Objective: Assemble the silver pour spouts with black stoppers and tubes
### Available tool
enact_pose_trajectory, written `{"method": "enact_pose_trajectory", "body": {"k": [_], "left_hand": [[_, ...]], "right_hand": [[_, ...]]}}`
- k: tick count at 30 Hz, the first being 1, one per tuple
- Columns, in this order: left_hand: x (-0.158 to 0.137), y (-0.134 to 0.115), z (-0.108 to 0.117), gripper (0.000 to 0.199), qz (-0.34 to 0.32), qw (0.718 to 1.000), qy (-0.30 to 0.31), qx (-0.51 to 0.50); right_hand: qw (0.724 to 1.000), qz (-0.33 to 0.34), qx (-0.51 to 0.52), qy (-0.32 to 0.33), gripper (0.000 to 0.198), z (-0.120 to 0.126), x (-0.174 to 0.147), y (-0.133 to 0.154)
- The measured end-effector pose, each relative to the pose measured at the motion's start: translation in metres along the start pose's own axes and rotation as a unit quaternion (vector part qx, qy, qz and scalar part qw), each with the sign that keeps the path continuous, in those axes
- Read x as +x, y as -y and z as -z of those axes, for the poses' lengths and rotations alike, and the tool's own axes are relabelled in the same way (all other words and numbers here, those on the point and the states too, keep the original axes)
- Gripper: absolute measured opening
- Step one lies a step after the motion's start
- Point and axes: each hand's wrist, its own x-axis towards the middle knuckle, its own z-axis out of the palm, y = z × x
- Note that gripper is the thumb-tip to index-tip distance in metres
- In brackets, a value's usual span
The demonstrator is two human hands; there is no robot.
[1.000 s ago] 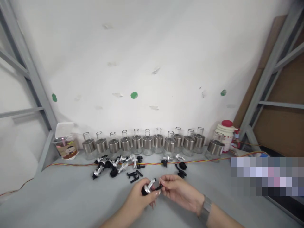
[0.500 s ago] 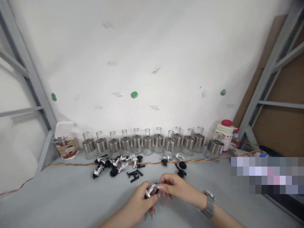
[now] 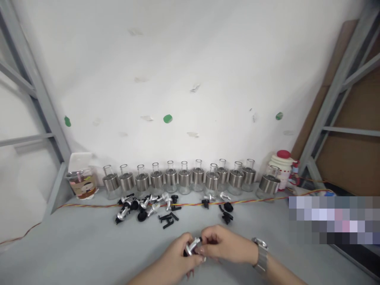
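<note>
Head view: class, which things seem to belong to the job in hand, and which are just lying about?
Likely the job:
- silver-and-black spout in the left hand
- similar loose spouts
- black strips
- glass bottles, probably

Likely just there:
- drink cup
- red-topped container
- twisted wire

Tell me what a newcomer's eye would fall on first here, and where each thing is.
Probably the row of metal-banded glass bottles, standing along the back of the grey table. Next, at bottom centre, the left hand holds a silver-and-black spout, with the right hand close against it. The red-topped jar adds bright colour behind the rightmost bottle.
</note>
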Motion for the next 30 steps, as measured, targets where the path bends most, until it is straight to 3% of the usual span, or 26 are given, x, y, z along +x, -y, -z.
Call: {"method": "enact_pose_trajectory", "body": {"k": [3, 7, 10, 16, 30], "left_hand": [[0.001, 0.0, 0.003, 0.023, -0.013, 0.999, -0.038, 0.034], [-0.005, -0.008, 0.008, 0.028, -0.073, 0.974, -0.116, 0.18], [-0.013, -0.015, 0.009, 0.027, -0.09, 0.964, -0.103, 0.228], [-0.02, -0.021, 0.003, 0.02, -0.123, 0.959, -0.066, 0.247], [-0.021, -0.026, 0.005, 0.019, -0.157, 0.939, -0.099, 0.289]], "right_hand": [[0.999, 0.001, 0.039, -0.002, 0.036, 0.004, 0.0, 0.003], [0.994, 0.012, 0.109, -0.011, 0.04, 0.008, 0.003, 0.002], [0.988, 0.036, 0.15, -0.019, 0.039, 0.007, 0.005, 0.0], [0.989, 0.054, 0.132, -0.028, 0.037, -0.001, 0.003, 0.004], [0.982, 0.074, 0.167, -0.045, 0.037, -0.009, 0.005, 0.004]]}}
